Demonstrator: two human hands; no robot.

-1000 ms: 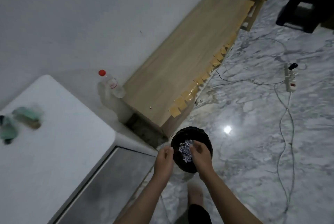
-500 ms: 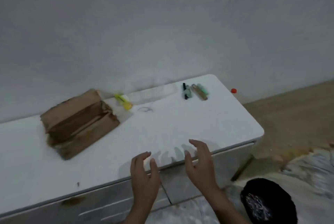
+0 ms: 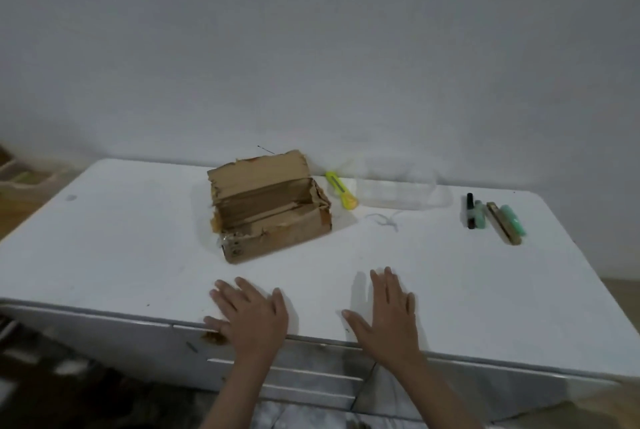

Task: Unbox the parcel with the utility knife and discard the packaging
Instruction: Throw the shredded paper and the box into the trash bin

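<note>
The opened cardboard box [image 3: 268, 207] sits on the white surface [image 3: 121, 248] just beyond the left hand [image 3: 251, 316], flap up. The yellow utility knife [image 3: 341, 189] lies beyond the right hand [image 3: 386, 319], beside the box. Both hands lie flat at the near edge, fingers spread, holding nothing. Green items [image 3: 512, 222] lie farther right.

A plain room in a home, by the look of it. A white table [image 3: 450, 290] stands against a bare white wall [image 3: 311, 47]. Wooden furniture [image 3: 20, 172] shows at nine o'clock, dark patterned floor [image 3: 69, 376] at seven o'clock.
</note>
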